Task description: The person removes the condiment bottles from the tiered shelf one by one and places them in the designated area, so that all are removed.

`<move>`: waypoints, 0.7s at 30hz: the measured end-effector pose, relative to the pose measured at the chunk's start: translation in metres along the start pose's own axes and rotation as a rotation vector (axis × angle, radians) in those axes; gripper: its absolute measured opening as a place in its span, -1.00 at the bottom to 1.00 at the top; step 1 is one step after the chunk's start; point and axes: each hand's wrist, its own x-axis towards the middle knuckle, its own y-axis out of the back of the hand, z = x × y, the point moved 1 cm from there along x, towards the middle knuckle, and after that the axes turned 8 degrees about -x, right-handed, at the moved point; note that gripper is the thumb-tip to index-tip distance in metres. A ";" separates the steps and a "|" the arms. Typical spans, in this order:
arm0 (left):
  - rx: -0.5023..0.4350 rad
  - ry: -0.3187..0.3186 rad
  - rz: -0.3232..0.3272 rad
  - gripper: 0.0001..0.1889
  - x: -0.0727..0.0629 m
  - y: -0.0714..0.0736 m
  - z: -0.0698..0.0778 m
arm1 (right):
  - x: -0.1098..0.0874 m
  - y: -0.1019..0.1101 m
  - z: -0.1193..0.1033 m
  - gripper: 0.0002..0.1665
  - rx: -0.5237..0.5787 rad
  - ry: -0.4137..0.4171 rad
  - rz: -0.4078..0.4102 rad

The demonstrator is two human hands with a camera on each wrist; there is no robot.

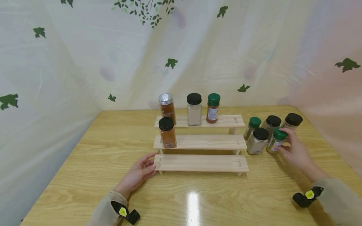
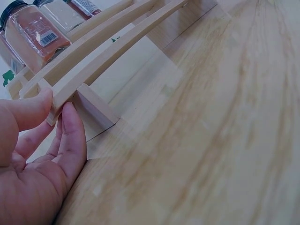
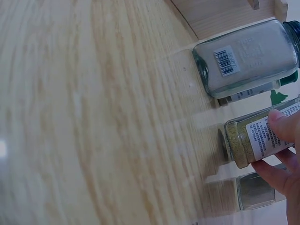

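Note:
A three-tier wooden spice rack [image 1: 198,162] stands mid-table. My left hand [image 1: 137,173] pinches the left end of its lowest shelf, thumb on top and fingers below in the left wrist view. At the right, my right hand [image 1: 297,152] grips a green-lidded spice jar [image 3: 241,140] with a white label and greenish-brown contents. Whether that jar's base touches the table is hard to tell. The top shelf bears a silver-lidded jar [image 1: 167,110], a black-lidded jar [image 1: 194,113] and a green-lidded red jar [image 1: 212,110]. An orange black-lidded jar [image 1: 168,136] stands at the middle shelf's left end.
Around the gripped jar stand a pale black-lidded jar [image 1: 255,144], another green-lidded jar [image 1: 251,127] and two black-lidded jars behind, one at the far right [image 1: 293,120]. A leaf-patterned curtain [image 1: 127,62] hangs behind the wooden table [image 1: 93,157].

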 end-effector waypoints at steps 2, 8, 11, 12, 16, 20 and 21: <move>-0.003 0.002 0.003 -0.33 0.000 -0.001 0.000 | -0.001 -0.001 0.001 -0.08 -0.008 -0.001 0.004; -0.004 -0.004 -0.003 -0.34 0.000 -0.001 0.000 | -0.001 -0.005 0.005 -0.10 -0.048 -0.007 0.004; -0.004 -0.004 -0.001 -0.34 0.000 0.000 0.000 | -0.001 -0.007 0.006 -0.10 -0.042 -0.011 0.003; -0.004 -0.004 -0.003 -0.34 0.000 0.000 -0.001 | -0.001 -0.007 0.006 -0.10 -0.032 -0.014 0.004; -0.012 -0.001 -0.005 -0.33 0.002 0.001 -0.001 | -0.001 -0.007 0.007 -0.10 0.006 -0.036 0.007; -0.012 -0.002 -0.008 -0.32 0.002 0.002 -0.002 | -0.001 -0.008 0.008 -0.09 0.017 -0.046 0.004; -0.011 0.000 -0.007 -0.32 0.002 0.002 -0.002 | -0.001 -0.009 0.008 -0.09 0.018 -0.046 0.003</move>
